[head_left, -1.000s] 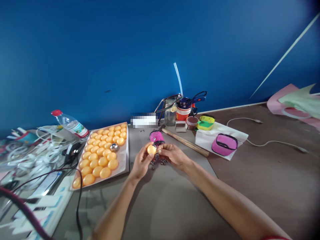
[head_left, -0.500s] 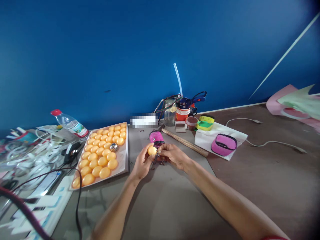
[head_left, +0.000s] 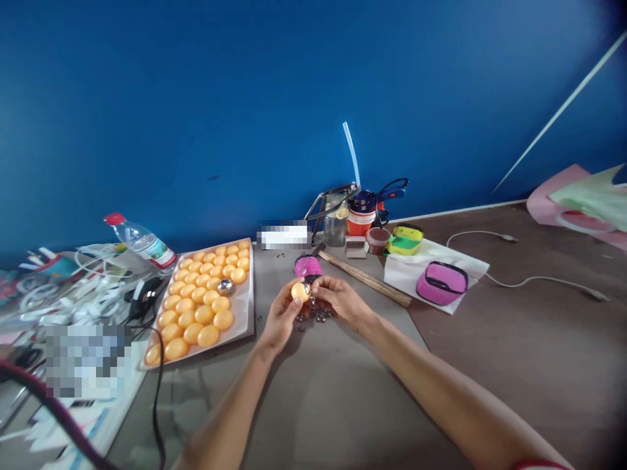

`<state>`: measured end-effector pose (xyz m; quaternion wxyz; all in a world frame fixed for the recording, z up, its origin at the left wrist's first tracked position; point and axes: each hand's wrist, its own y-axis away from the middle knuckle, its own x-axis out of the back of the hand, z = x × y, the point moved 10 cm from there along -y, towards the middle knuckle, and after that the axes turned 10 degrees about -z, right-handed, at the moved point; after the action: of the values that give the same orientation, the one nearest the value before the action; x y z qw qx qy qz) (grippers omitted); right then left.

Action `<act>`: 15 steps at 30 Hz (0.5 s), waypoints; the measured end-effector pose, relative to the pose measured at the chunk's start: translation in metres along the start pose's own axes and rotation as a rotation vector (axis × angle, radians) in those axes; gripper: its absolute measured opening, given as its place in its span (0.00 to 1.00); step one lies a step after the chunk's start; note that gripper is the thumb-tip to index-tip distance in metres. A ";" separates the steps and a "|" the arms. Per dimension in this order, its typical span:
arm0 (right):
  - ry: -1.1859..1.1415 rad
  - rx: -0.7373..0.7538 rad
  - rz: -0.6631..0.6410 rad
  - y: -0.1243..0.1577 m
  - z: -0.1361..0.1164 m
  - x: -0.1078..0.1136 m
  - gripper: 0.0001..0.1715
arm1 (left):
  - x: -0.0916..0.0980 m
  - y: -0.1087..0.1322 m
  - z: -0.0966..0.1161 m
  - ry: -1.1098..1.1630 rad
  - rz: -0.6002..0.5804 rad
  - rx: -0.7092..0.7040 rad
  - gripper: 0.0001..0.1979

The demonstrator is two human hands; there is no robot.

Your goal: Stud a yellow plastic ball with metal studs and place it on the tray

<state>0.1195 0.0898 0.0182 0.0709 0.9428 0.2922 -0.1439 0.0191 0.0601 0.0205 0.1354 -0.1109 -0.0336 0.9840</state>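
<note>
Between the fingers of my left hand (head_left: 280,318) is an orange ball (head_left: 300,292) with shiny dark pieces on its right side. My right hand (head_left: 340,300) is pinched at the ball's right edge; what its fingertips grip is too small to make out. Just behind both hands sits a pink and black pouch (head_left: 307,266). Small dark shiny beads (head_left: 321,314) lie scattered on the grey mat (head_left: 323,398) under the fingers. To the left, a white tray (head_left: 243,313) holds several orange balls and one silver-studded ball (head_left: 226,287).
A hammer's wooden handle (head_left: 365,279) lies behind my right hand. Farther back stand a glass jar (head_left: 336,225), orange cups (head_left: 361,223) and a brown tub (head_left: 377,240). Pink (head_left: 442,283) and yellow (head_left: 405,239) cases rest on white paper. Cables and a bottle (head_left: 147,248) are at left.
The ball has turned in my left hand, so shiny pieces now show on its right side. My right fingertips have shifted slightly up beside it. The whole view has moved a little.
</note>
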 end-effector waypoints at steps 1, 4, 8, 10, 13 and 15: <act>0.156 0.026 0.033 0.000 -0.004 0.005 0.08 | 0.001 0.000 -0.001 0.028 0.003 0.000 0.21; 0.656 0.116 0.061 0.004 -0.019 0.004 0.07 | 0.004 0.000 -0.001 0.110 0.016 0.009 0.21; 1.239 0.158 0.005 0.012 -0.021 -0.019 0.10 | 0.002 -0.001 0.001 0.214 0.003 0.027 0.22; 1.430 0.132 -0.022 0.013 -0.017 -0.027 0.10 | 0.000 -0.002 0.004 0.250 -0.011 0.018 0.21; 1.546 0.085 -0.049 0.013 -0.011 -0.032 0.10 | -0.003 -0.002 0.007 0.272 -0.032 0.017 0.21; 1.583 0.062 -0.056 0.012 -0.009 -0.032 0.10 | -0.005 -0.002 0.007 0.269 -0.043 0.028 0.21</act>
<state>0.1032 0.0643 0.0375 -0.1879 0.7589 0.2752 0.5595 0.0224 0.0601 0.0280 0.1612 -0.2393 -0.0038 0.9575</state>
